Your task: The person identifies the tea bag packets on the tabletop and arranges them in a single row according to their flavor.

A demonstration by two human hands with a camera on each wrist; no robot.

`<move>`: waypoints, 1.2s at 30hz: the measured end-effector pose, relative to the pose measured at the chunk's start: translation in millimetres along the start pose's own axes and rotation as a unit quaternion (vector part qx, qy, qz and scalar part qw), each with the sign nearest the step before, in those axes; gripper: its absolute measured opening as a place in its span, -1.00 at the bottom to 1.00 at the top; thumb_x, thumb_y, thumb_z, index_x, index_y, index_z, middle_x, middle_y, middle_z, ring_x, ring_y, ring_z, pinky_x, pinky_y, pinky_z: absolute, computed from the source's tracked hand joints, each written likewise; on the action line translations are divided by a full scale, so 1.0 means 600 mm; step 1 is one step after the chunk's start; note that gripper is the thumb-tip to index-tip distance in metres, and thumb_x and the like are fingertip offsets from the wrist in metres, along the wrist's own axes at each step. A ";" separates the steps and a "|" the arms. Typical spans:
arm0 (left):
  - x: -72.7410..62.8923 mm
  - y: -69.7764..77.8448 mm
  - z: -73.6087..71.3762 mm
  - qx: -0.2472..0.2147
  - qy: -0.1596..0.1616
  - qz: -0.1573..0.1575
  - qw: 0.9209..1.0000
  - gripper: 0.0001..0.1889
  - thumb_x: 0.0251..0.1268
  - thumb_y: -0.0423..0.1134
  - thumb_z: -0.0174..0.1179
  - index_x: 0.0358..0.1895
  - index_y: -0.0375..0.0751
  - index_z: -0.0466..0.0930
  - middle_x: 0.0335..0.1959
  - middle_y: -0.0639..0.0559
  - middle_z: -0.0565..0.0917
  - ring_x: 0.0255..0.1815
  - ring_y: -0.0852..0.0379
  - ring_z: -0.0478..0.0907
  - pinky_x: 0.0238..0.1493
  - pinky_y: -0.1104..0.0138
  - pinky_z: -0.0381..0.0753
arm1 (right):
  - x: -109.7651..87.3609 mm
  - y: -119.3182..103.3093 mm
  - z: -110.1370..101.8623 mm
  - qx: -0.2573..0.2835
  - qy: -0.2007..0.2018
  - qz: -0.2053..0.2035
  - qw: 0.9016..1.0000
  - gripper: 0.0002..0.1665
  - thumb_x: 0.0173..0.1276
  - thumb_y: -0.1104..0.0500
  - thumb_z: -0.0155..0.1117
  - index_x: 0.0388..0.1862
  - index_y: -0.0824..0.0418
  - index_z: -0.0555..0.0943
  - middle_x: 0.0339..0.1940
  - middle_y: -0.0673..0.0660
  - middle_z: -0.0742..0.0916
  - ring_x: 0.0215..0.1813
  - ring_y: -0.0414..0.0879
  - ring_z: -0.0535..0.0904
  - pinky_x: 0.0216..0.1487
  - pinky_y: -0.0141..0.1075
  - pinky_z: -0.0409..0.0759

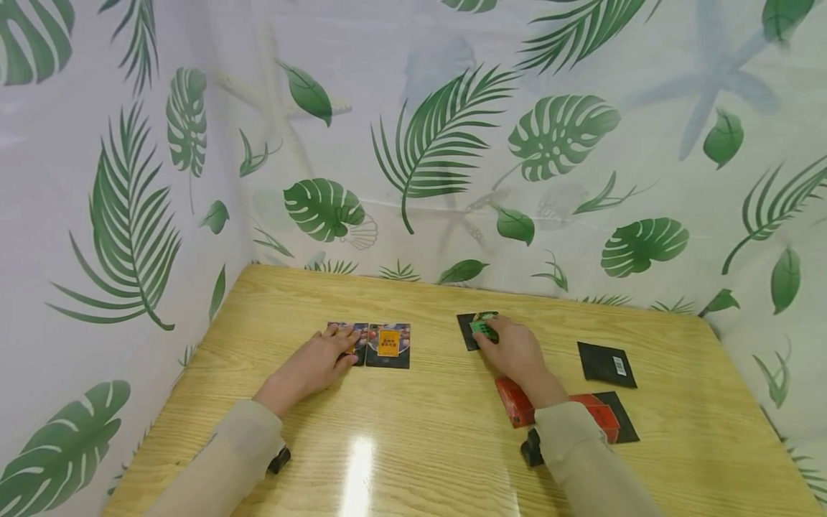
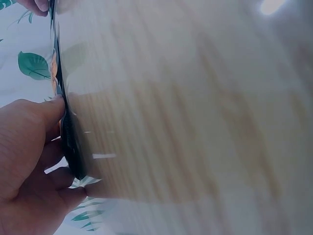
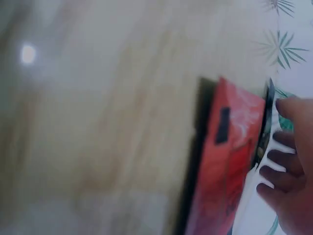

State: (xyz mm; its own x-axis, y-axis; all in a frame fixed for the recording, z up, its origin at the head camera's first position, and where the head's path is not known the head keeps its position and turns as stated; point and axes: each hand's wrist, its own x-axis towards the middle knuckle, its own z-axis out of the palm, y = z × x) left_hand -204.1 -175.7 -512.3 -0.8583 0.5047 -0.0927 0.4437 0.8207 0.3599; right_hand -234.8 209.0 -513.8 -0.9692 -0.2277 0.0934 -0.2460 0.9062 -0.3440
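Note:
My left hand [image 1: 319, 362] lies over a dark packet [image 1: 336, 328] with a colourful printed top. Its fingers are spread on it, and the thumb is by its near right corner. Right beside that stands out a matching packet [image 1: 388, 346] with an orange label, lying flat. In the left wrist view, the fingers [image 2: 61, 178] reach past the end of a packet [image 2: 72, 147] seen nearly edge-on. My right hand [image 1: 513, 348] touches a black and green packet [image 1: 466, 332] with thumb and fingertips, partly covering it.
Red packets [image 1: 510, 398] lie under and beside the right forearm, one [image 1: 601, 413] overlapping a dark piece. Farther right is a black packet [image 1: 604, 364] showing a white barcode label. A leaf-print curtain [image 1: 446, 143] hangs behind the wooden table [image 1: 400, 445].

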 end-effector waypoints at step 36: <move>0.002 0.002 -0.003 0.004 -0.003 -0.008 1.000 -0.43 0.72 -0.09 0.03 0.60 -0.30 0.31 0.64 -0.31 0.27 0.66 -0.42 0.16 0.58 -0.31 0.26 | 0.014 -0.053 0.018 0.064 -0.102 -0.126 0.985 -0.62 0.59 0.20 0.28 0.30 0.25 0.70 0.42 0.31 0.66 0.54 0.28 0.48 0.52 0.25 0.45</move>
State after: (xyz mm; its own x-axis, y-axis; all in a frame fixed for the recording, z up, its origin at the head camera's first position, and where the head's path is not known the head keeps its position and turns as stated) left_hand -204.8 -174.7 -510.3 -0.8638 0.4931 -0.1035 0.4321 0.8307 0.3509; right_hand -235.3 174.6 -512.3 -0.8552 -0.5182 0.0064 -0.4652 0.7622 -0.4501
